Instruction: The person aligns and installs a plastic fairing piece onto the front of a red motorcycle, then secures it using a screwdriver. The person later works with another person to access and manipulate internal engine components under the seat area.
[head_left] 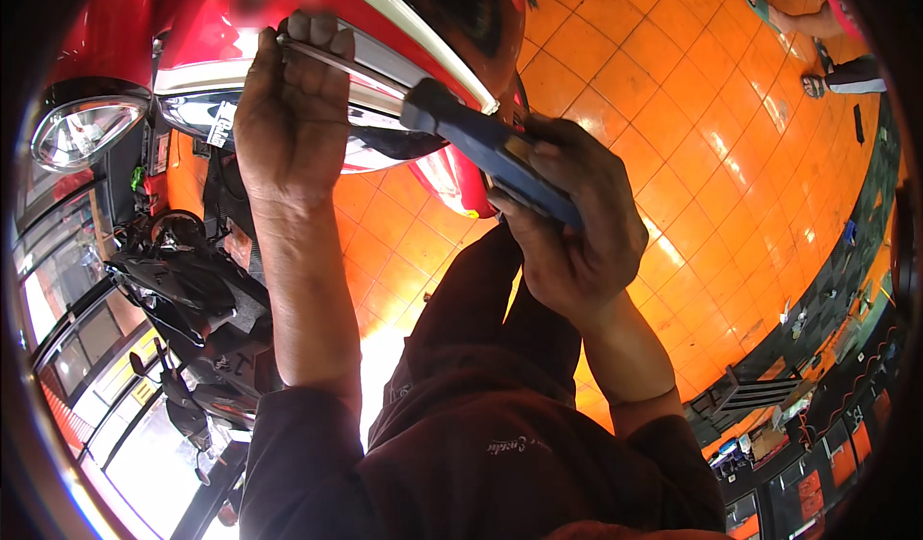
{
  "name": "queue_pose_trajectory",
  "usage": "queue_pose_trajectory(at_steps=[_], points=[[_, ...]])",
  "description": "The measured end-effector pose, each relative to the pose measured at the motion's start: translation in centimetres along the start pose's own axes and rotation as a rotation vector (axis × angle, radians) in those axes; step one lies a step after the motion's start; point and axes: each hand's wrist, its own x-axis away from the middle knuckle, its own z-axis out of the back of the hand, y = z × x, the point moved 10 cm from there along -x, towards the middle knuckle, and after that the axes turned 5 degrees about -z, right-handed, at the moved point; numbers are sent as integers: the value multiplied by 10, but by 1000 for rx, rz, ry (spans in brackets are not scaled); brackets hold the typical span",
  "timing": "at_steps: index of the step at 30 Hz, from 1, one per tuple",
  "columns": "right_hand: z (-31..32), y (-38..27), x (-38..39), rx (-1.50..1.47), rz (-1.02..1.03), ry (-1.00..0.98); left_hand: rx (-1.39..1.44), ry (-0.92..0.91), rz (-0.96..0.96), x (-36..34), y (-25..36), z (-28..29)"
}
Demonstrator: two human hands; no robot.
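Orange tiled floor (711,146), black strip (859,124), sandals (813,86)

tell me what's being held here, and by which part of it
The right hand grips a blue tool by its handle. The left hand is at the tip of the metal shaft; whether it holds anything there cannot be told.

The left hand (291,126) is palm up, its forearm (310,290) outstretched. The right hand (588,213) curls in a grip.
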Motion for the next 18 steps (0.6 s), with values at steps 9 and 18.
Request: queue_pose_trajectory(at_steps=[9,18], points=[[-36,-2,-8,48,177,26,-33,6,-59,-17,21,8],[-61,-13,-28,-13,156,174,-21,-1,-83,-24,30,-2]])
